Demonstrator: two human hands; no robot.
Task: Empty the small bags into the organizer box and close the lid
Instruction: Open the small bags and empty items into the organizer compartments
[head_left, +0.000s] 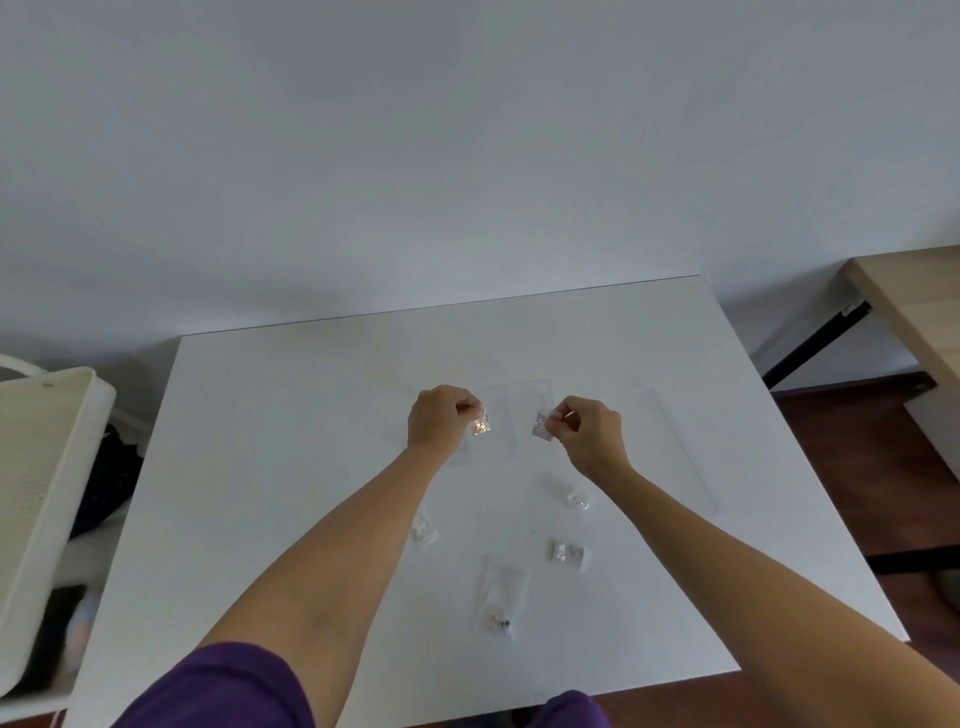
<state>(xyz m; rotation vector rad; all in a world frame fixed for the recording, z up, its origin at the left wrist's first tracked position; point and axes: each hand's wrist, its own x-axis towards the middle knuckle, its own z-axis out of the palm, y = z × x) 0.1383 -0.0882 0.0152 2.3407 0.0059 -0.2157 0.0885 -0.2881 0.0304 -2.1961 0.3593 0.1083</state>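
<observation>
A clear plastic organizer box (524, 410) lies on the white table (291, 467), hard to make out, with its open lid (675, 447) spread to the right. My left hand (441, 421) pinches a small clear bag of shiny bits (480, 425) over the box. My right hand (589, 434) pinches another small bag (541, 426) over the box. Several more small bags lie nearer to me: one at the left (423, 527), one at the right (571, 493), one below it (567, 553), and a longer one (500, 597) in front.
A white chair or bin (47, 493) stands off the table's left edge with dark items beside it. A wooden table (919, 312) with a black leg is at the far right. A plain wall rises behind the table.
</observation>
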